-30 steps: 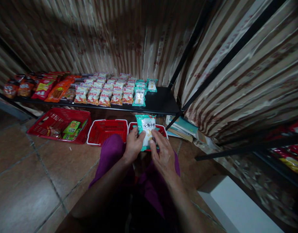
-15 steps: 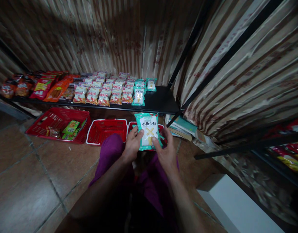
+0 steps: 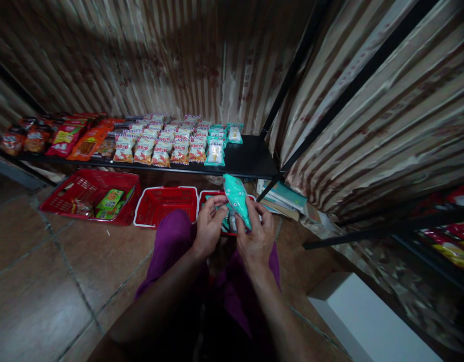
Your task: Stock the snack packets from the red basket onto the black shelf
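My right hand (image 3: 255, 226) grips a turquoise snack bag (image 3: 236, 193), thumb on the near side and fingers along its right edge. The bag stands tilted, its patterned turquoise side showing. My left hand (image 3: 210, 225) is at the bag's left edge, fingers bent and thumb close to them, seemingly pinching the edge; the exact contact is hard to see. Beneath both hands is a red basket with a white rim (image 3: 205, 192), partly hidden, with more turquoise bags inside. Matching turquoise bags (image 3: 216, 151) stand on the black shelf (image 3: 254, 156) just beyond.
Left along the shelf are rows of white-and-orange snack bags (image 3: 161, 153) and orange and red packs (image 3: 68, 136). Two more red baskets stand on the floor: one (image 3: 166, 190) by my knee, another (image 3: 53, 201) holding green packs. Books (image 3: 288, 196), black shelf posts and a white box (image 3: 375, 317) are at right.
The snack bag has turned from its white printed front to its turquoise patterned side and tilted. My right hand has shifted its hold; my left has moved slightly, fingers more bent.
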### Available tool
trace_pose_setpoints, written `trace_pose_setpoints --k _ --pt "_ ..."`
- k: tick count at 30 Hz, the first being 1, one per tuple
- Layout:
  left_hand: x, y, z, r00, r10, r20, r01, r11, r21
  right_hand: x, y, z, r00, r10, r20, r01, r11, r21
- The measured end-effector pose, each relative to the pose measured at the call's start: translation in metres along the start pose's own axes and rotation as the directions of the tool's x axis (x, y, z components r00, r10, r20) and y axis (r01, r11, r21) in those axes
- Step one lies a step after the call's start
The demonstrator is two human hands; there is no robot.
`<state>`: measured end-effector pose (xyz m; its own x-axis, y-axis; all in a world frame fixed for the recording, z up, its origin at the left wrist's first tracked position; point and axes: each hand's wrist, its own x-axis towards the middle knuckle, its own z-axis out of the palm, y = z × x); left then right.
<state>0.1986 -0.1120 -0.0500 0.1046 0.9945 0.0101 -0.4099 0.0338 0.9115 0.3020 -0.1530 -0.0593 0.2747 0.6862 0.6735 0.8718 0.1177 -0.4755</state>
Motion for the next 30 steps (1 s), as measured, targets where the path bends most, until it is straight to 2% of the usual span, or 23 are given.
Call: trace_pose_setpoints --k 3,6,8,11,13,14,16,17,19,21,23,26,30 --pt "-0.002 0.005 0.003 0.991 -0.13 -0.01 0.126 0.973 -0.194 -0.005 -0.005 0.001 0.994 -0.105 0.005 0.105 0.989 -0.101" --pt "0.0 0.004 0.004 0.978 -0.204 0.047 0.208 0.926 -0.315 -0.014 -0.012 0.003 0.988 -0.145 0.051 0.15 0.981 -0.125" --pt "0.004 0.0 0.002 0.976 -0.208 0.062 0.216 0.912 -0.349 -0.019 -0.015 0.003 0.981 -0.162 0.103 0.171 0.981 -0.087" --pt "0.012 -0.006 -0.008 0.981 -0.192 0.02 0.187 0.922 -0.338 -0.021 -0.015 -0.001 0.958 -0.208 0.199 0.195 0.977 0.084" --pt "0.015 -0.008 -0.016 0.98 -0.198 0.0 0.188 0.929 -0.318 -0.017 -0.01 -0.004 0.961 -0.19 0.202 0.148 0.967 0.208" --pt "0.016 -0.009 -0.019 0.978 -0.209 0.002 0.199 0.929 -0.312 -0.013 -0.007 -0.004 0.976 -0.133 0.174 0.087 0.964 0.25" --pt "0.016 -0.01 -0.023 0.972 -0.235 0.02 0.23 0.924 -0.307 -0.003 0.001 -0.002 0.991 0.074 0.114 -0.108 0.937 0.332" --pt "0.016 -0.011 -0.024 0.969 -0.245 0.032 0.243 0.922 -0.301 0.003 0.005 0.001 0.973 0.203 0.111 -0.23 0.89 0.394" --pt "0.014 -0.011 -0.023 0.967 -0.251 0.045 0.254 0.927 -0.275 0.015 0.011 0.008 0.883 0.424 0.199 -0.458 0.694 0.556" --pt "0.012 -0.011 -0.022 0.967 -0.247 0.062 0.254 0.938 -0.237 0.028 0.016 0.015 0.779 0.534 0.328 -0.592 0.455 0.665" --pt "0.01 -0.01 -0.02 0.968 -0.238 0.082 0.25 0.947 -0.203 0.038 0.017 0.018 0.697 0.572 0.432 -0.661 0.278 0.697" --pt "0.008 -0.008 -0.019 0.968 -0.233 0.094 0.245 0.957 -0.152 0.046 0.015 0.018 0.634 0.568 0.526 -0.704 0.141 0.696" --pt "0.006 -0.006 -0.017 0.958 -0.259 0.123 0.272 0.957 -0.101 0.049 0.011 0.017 0.619 0.54 0.57 -0.719 0.097 0.688"
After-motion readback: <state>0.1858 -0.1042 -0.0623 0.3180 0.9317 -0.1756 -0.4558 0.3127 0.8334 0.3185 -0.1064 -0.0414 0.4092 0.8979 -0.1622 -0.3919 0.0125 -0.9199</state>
